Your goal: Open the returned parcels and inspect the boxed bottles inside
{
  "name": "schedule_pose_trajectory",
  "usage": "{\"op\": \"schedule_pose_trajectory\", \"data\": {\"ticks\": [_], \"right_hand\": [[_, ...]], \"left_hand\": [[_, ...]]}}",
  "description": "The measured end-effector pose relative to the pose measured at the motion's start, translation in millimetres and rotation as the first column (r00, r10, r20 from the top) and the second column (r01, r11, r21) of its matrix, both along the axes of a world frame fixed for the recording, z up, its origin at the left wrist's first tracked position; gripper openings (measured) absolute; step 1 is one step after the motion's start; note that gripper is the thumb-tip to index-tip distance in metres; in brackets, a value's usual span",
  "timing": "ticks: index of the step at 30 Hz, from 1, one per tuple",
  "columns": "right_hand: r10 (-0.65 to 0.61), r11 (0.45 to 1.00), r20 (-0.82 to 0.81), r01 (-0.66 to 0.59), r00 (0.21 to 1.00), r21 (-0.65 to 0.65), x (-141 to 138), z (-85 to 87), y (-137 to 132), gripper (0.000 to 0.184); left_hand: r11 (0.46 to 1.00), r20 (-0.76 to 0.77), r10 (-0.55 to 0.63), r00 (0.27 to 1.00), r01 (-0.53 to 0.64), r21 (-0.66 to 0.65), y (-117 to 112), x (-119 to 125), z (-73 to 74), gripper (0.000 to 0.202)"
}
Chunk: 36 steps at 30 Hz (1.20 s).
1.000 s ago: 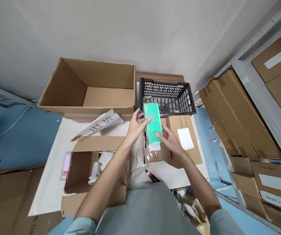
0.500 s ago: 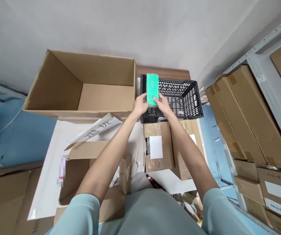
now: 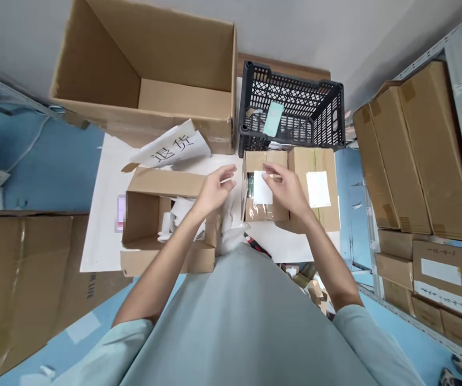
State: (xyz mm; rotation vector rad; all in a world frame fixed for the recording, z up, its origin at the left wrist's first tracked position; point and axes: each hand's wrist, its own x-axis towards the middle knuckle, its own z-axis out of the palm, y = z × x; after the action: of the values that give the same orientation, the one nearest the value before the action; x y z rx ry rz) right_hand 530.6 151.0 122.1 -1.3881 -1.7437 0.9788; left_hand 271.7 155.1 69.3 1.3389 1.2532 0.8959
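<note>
A green box (image 3: 273, 119) lies inside the black plastic crate (image 3: 251, 102) at the back of the table. My left hand (image 3: 216, 187) hovers above the table between the small open carton and the taped carton, its fingers apart and holding nothing. Over the taped carton (image 3: 266, 214) with a white label (image 3: 262, 188) is my right hand (image 3: 286, 186), also empty, with thumb and fingers apart. Whether it touches the carton I cannot tell. Beside that carton stands a second labelled carton (image 3: 331, 166).
A large open carton (image 3: 142, 115) stands at the back left. Nearer me, a small open carton (image 3: 138, 214) contains white paper, with a lettered sheet (image 3: 177, 147) behind it. A red and black cutter (image 3: 257, 245) lies at the table's front edge. Shelved cartons (image 3: 436, 150) line the right.
Both hands have let go of the green box, which now lies in the crate. They have drawn back toward me and moved apart. The view has tilted downward.
</note>
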Motion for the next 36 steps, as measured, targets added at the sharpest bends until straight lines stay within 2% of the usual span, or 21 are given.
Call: {"op": "schedule_pose_trajectory", "data": {"ticks": [3,7,10,13,16,20,24,26,29,31,33,36], "right_hand": [[0.0,0.997,-0.02,-0.002,1.0,-0.079,-7,-18.9,-68,0.042],[0.081,0.96,0.034,-0.068,0.996,-0.272,-18,-71.6,-134,0.04],[0.189,0.903,0.192,-0.093,0.963,-0.42,-32,-110.6,-166,0.046],[0.308,0.859,0.351,-0.1,0.884,-0.502,-49,-139.2,-184,0.055],[0.357,0.845,0.413,-0.101,0.838,-0.525,-63,-157.2,-193,0.063],[0.38,0.852,0.467,-0.105,0.799,-0.513,-78,-173.3,-198,0.08],[0.372,0.862,0.513,-0.082,0.774,-0.501,-97,-190.8,-194,0.094],[0.358,0.852,0.509,-0.051,0.783,-0.521,-106,-200.1,-191,0.095],[0.328,0.845,0.506,-0.008,0.798,-0.535,-114,-212.4,-186,0.092],[0.293,0.85,0.507,0.022,0.811,-0.527,-114,-218.7,-183,0.088],[0.25,0.849,0.505,0.064,0.826,-0.525,-113,-223.1,-181,0.08],[0.212,0.833,0.501,0.113,0.839,-0.542,-109,-226.5,-180,0.071]], "left_hand": [[0.998,-0.054,-0.026,0.998,0.023,-0.062,-62,-9,-12.5,0.061],[0.976,-0.113,-0.116,0.987,0.092,-0.197,-131,-2,-35.7,0.066],[0.934,-0.293,-0.251,0.923,0.152,-0.323,-167,10,-55.1,0.076],[0.928,-0.504,-0.315,0.804,0.149,-0.341,-184,15,-68.4,0.087],[0.94,-0.593,-0.318,0.739,0.167,-0.297,-188,7,-73.2,0.088],[0.94,-0.66,-0.333,0.673,0.18,-0.29,-185,1,-78.8,0.086],[0.904,-0.701,-0.404,0.588,0.137,-0.406,-165,24,-99.3,0.11],[0.871,-0.698,-0.459,0.551,0.123,-0.475,-147,38,-113.6,0.111],[0.851,-0.691,-0.5,0.522,0.15,-0.503,-122,50,-132.8,0.088],[0.849,-0.688,-0.514,0.512,0.193,-0.491,-115,52,-141.0,0.065],[0.85,-0.691,-0.521,0.502,0.231,-0.473,-120,54,-144.8,0.048],[0.856,-0.706,-0.515,0.486,0.242,-0.458,-140,57,-143.9,0.043]]}}
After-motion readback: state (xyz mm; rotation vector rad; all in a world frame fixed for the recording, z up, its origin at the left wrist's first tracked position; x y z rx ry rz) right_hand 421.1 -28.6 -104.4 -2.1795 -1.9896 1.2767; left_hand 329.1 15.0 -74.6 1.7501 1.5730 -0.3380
